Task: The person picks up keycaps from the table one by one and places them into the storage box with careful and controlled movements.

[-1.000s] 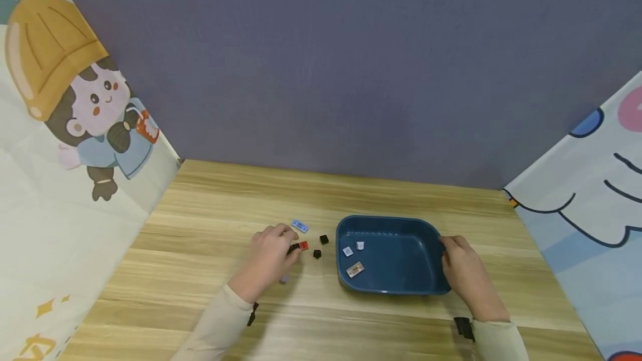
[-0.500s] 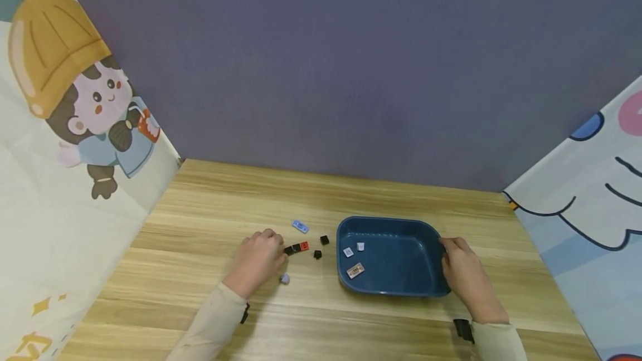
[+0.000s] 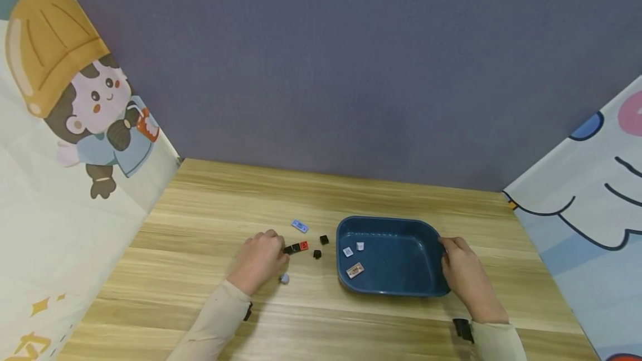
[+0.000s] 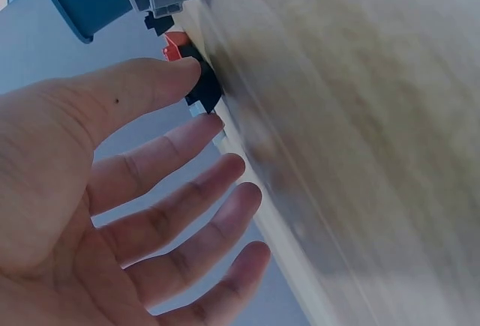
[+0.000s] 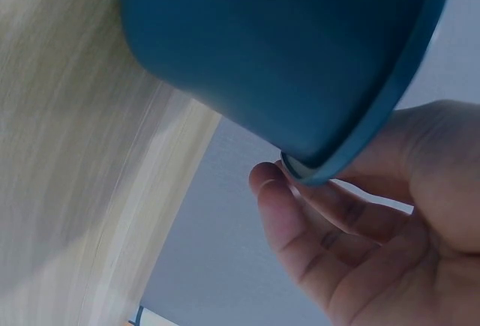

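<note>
My left hand point(image 3: 258, 259) has its thumb and index finger at either side of a black keycap point(image 4: 208, 90), seen in the left wrist view. The other fingers are spread loosely. That keycap belongs to a short row that ends in a red keycap point(image 3: 304, 245). With my right hand point(image 3: 466, 272) I pinch the right rim of a dark blue tray point(image 3: 396, 289) standing on the table; the right wrist view shows the thumb and fingers at its rim. Two white keycaps point(image 3: 360, 246) and a long beige keycap point(image 3: 355, 270) lie inside the tray.
A long blue keycap point(image 3: 300, 226) lies behind the row. Two loose black keycaps point(image 3: 324, 239) sit between row and tray. Nearer me is a grey-blue keycap point(image 3: 284, 278). A grey wall point(image 3: 326, 71) closes the wooden table's point(image 3: 200, 194) back.
My left hand has drawn left along the row, uncovering more black keycaps and the grey-blue keycap, then stayed nearly still. The right hand and tray have hardly moved.
</note>
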Available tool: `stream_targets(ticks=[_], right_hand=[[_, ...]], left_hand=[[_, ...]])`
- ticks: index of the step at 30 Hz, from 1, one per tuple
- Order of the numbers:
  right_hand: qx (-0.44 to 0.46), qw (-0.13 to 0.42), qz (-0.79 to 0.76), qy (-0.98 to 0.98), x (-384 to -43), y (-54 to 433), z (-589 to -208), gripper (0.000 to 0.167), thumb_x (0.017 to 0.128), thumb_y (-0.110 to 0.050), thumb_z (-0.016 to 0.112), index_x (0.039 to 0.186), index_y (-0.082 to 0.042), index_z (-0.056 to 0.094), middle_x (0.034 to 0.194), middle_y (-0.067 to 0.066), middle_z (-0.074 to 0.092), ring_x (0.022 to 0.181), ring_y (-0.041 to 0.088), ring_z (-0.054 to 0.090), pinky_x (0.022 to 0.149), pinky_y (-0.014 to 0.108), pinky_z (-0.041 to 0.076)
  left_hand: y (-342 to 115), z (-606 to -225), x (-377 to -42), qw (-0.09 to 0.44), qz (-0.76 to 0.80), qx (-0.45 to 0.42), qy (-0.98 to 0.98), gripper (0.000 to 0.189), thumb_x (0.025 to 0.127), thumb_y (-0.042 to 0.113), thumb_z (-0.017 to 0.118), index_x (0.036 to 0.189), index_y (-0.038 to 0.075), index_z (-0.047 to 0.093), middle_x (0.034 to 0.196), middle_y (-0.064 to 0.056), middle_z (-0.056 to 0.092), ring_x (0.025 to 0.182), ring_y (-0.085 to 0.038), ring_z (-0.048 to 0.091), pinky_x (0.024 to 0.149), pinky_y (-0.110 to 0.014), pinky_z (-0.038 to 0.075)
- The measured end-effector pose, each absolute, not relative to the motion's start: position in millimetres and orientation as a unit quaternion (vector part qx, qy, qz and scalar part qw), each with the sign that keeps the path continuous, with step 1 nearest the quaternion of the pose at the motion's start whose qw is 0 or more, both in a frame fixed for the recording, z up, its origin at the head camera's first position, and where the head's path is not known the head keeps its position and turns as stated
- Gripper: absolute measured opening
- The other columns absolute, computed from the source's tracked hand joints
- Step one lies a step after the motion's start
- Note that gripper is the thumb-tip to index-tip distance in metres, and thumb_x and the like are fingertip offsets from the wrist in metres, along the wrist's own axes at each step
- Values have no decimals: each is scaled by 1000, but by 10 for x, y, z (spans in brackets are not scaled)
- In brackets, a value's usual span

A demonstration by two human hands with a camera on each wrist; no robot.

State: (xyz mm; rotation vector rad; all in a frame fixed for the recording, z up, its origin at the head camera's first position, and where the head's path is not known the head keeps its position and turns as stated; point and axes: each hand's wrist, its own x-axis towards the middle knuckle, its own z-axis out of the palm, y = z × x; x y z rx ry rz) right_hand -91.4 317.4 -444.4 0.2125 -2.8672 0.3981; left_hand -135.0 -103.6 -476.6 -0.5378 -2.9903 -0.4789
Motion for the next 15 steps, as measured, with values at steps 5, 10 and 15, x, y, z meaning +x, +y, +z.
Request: stream_targets(ticks=[5,10,15], right_hand=[[74,117,136,-981,-912,3172,-4438,30,87,13,60,116,18,59,108,31,58,92,44,63,73,53,56],[70,113,136,-982,-909,3169,-4431,30,87,13,60,117,18,59,109,31,58,93,45,63,74,54,55],[68,112,136,-982,-904,3168,-4430,30,88,12,60,117,18,59,109,31,58,93,45,62,74,54,55]], left_hand=[[-1034,-4763,-1353,32,-158,-175,-971,14,78,18,83,83,9,73,90,-9,69,71,-19,59,64,-36,54],[-1029,-4737,-1354,33,-160,-174,-971,15,79,20,83,83,10,74,92,-9,69,73,-20,60,66,-38,55],[-1009,-4674,-1349,44,-165,-183,-968,16,81,21,82,88,9,74,98,-11,70,80,-23,63,70,-40,57]])
